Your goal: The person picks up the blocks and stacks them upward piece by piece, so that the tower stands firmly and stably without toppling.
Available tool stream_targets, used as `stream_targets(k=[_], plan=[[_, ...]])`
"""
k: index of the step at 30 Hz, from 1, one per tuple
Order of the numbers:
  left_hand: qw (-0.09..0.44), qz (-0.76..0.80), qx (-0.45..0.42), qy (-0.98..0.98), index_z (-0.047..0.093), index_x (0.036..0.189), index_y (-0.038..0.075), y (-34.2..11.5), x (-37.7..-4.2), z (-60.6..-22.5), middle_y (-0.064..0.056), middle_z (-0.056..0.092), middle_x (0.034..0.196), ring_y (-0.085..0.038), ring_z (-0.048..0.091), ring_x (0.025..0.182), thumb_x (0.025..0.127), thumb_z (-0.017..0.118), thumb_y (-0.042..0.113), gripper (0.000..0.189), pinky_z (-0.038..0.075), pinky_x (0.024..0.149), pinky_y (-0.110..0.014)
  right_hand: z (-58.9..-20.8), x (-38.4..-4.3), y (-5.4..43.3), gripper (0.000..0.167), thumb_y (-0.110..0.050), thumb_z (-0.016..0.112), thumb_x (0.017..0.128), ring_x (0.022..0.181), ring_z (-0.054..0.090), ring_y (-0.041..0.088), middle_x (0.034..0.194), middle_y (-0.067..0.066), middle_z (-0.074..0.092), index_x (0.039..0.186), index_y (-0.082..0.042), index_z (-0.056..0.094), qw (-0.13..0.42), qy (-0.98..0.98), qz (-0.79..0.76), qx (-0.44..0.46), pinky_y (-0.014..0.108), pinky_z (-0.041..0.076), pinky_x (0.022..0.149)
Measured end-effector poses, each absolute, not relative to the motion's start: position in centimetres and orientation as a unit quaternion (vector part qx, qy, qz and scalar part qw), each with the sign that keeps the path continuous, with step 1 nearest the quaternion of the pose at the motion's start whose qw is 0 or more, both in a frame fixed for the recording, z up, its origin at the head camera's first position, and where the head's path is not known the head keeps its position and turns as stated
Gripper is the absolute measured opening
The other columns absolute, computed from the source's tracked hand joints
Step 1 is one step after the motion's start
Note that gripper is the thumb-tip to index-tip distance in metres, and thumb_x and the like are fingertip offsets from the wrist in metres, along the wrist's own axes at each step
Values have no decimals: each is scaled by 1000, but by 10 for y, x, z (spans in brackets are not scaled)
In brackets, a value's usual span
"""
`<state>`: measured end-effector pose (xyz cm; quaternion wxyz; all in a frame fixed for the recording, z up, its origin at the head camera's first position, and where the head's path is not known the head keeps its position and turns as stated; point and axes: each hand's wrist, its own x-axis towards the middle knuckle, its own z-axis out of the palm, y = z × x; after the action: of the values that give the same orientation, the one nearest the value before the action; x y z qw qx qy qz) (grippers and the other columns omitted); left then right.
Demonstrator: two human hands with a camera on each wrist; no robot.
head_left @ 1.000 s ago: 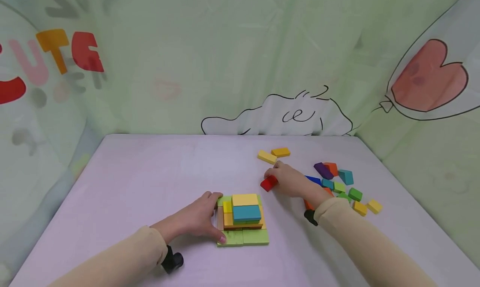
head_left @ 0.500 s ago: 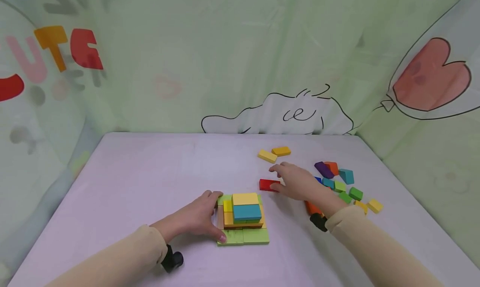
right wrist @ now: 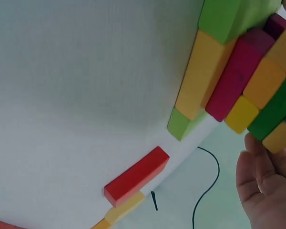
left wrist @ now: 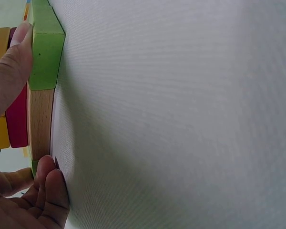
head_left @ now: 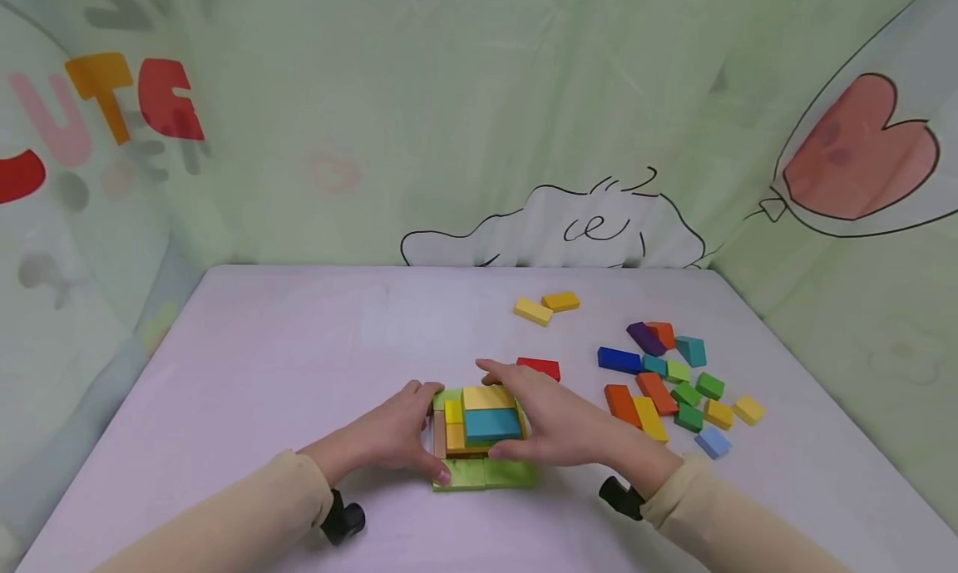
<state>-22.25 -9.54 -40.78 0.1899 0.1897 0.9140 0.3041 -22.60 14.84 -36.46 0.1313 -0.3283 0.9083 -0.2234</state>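
A layered stack of wooden blocks [head_left: 492,424] stands on the table, with a pale yellow and a teal block on top. My left hand [head_left: 392,434] grips its left side, thumb on the front green block [left wrist: 47,59] and fingers at the back corner. My right hand [head_left: 557,415] spans the upper layers from the right, thumb at the front and fingers behind. In the right wrist view its fingertips lie right at the end of the upper green block [right wrist: 275,113]. A red block [head_left: 540,367] lies behind the stack.
Two yellow blocks, one paler [head_left: 533,311] than the other [head_left: 561,301], lie at the back. Several coloured blocks are scattered on the right, among them a dark blue block [head_left: 619,359] and a light blue block [head_left: 713,442]. A printed curtain [head_left: 464,124] stands behind the table.
The right hand has set the red block down behind the stack, let go, and moved left and toward me onto the stack. The left hand has stayed in place.
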Motion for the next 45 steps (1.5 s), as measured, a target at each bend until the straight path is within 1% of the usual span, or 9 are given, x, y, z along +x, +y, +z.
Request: stream_targets(k=[4, 16, 28, 33, 37, 41, 45], plan=[[188, 305, 191, 914, 37, 153, 0, -96, -223, -409, -15, 52, 132, -21, 57, 108, 66, 96, 40, 113, 55, 102, -43, -369, -226, 145, 98, -36, 83, 84, 135, 51, 23, 149, 6, 52, 161, -13, 27, 131, 913, -223, -315, 49, 52, 107], [188, 309, 192, 912, 36, 153, 0, -96, -222, -409, -14, 52, 130, -21, 57, 110, 66, 97, 40, 113, 55, 103, -44, -371, -224, 142, 94, -38, 82, 86, 134, 52, 28, 151, 12, 50, 160, -14, 29, 128, 917, -227, -302, 54, 52, 106], [185, 309, 194, 913, 37, 153, -1, -96, -222, -409, -15, 52, 130, -21, 57, 110, 66, 97, 40, 113, 54, 103, -44, -371, -224, 141, 93, -37, 83, 86, 133, 53, 27, 150, 11, 52, 160, -15, 30, 125, 920, -223, -296, 53, 53, 105], [186, 307, 193, 913, 37, 153, 0, -96, -222, -408, -13, 53, 128, -20, 56, 109, 66, 97, 40, 113, 54, 103, -43, -370, -222, 144, 93, -37, 83, 85, 133, 52, 24, 150, 7, 52, 159, -15, 31, 119, 920, -224, -299, 51, 53, 105], [186, 305, 193, 914, 37, 152, 0, -95, -222, -407, -13, 53, 126, -20, 55, 107, 65, 97, 39, 113, 54, 102, -43, -368, -221, 147, 91, -37, 83, 85, 132, 53, 22, 146, 4, 55, 158, -16, 33, 107, 919, -231, -301, 49, 54, 105], [185, 305, 192, 914, 37, 152, -1, -95, -222, -407, -13, 53, 126, -20, 55, 107, 65, 97, 39, 113, 54, 102, -43, -368, -221, 147, 89, -38, 82, 87, 130, 55, 22, 140, 4, 58, 158, -15, 33, 99, 917, -230, -310, 48, 55, 103], [185, 305, 191, 914, 37, 152, -1, -95, -222, -408, -13, 53, 127, -20, 56, 107, 65, 98, 39, 114, 54, 101, -43, -368, -221, 147, 89, -39, 81, 87, 129, 55, 23, 138, 5, 58, 158, -15, 33, 99, 917, -230, -311, 49, 55, 103]])
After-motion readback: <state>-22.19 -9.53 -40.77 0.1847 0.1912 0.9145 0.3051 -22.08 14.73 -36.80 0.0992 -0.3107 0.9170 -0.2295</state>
